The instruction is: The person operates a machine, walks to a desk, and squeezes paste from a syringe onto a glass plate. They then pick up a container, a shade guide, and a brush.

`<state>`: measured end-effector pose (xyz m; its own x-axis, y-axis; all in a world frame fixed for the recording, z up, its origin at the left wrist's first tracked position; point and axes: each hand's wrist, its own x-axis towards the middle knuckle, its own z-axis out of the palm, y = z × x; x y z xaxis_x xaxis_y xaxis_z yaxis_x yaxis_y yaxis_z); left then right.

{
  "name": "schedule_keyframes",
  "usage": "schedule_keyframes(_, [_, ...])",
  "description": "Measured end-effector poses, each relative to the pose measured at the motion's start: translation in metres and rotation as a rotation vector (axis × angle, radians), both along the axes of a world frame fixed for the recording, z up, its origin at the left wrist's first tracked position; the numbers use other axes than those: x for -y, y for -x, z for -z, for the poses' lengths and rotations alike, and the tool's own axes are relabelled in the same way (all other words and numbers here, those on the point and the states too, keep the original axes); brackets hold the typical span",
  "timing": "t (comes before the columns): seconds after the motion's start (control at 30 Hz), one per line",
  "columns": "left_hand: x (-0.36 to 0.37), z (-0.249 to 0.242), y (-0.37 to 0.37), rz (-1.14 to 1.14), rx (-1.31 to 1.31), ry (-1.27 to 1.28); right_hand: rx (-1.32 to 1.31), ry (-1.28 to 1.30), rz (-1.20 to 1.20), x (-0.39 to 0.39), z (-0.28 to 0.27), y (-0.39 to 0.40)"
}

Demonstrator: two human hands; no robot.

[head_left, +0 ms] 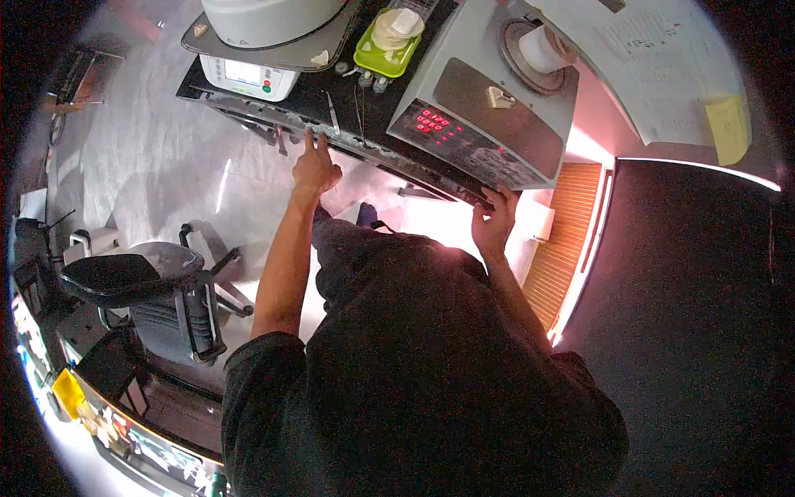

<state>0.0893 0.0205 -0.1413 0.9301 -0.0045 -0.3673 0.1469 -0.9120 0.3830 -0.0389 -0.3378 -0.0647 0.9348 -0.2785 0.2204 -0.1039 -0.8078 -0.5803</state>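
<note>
My left hand (315,166) is at the front edge of the dark counter (377,153), with two fingers stretched out onto the edge and the others partly curled. It holds nothing. Close beyond its fingertips lies a slim metal tool (333,113), perhaps tweezers. My right hand (494,224) has its fingertips at the counter's edge, below the front right corner of a grey box-shaped machine (497,141) with red digits. Its fingers are bent and apart, and nothing shows in them.
A white machine with a small screen (244,74) stands at the back left. Beside it sits a green tray (389,60) with off-white pieces. Papers with a yellow note (729,130) are at upper right. An office chair (170,286) stands behind on the left.
</note>
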Motion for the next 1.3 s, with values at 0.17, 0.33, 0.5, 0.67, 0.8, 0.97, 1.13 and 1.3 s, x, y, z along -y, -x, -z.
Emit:
schedule_keyframes(0.17, [0.001, -0.009, 0.0, -0.001, -0.011, 0.01, -0.02, -0.011, -0.012, -0.002, -0.004, -0.001])
schedule_keyframes(0.33, [0.001, -0.011, 0.001, -0.003, -0.027, 0.005, -0.012, -0.026, -0.023, 0.001, 0.001, 0.001])
schedule_keyframes(0.5, [-0.001, -0.009, 0.001, 0.011, -0.015, 0.001, -0.044, -0.027, -0.015, 0.003, 0.003, 0.0])
schedule_keyframes(0.67, [-0.001, -0.012, 0.001, 0.002, -0.036, 0.019, -0.023, -0.006, -0.018, 0.005, 0.007, 0.001])
schedule_keyframes(0.8, [-0.001, -0.015, 0.001, 0.01, -0.047, 0.017, -0.031, -0.006, -0.002, 0.004, 0.004, 0.003])
schedule_keyframes(0.97, [-0.002, -0.005, 0.0, 0.017, -0.02, 0.015, -0.084, -0.026, 0.035, 0.002, 0.001, 0.001])
schedule_keyframes(1.13, [-0.003, -0.005, 0.001, 0.018, -0.012, 0.024, -0.061, 0.112, -0.007, 0.009, 0.006, -0.001])
schedule_keyframes(1.3, [-0.001, -0.005, 0.002, 0.008, -0.009, 0.026, -0.081, 0.075, -0.033, 0.004, -0.001, -0.002])
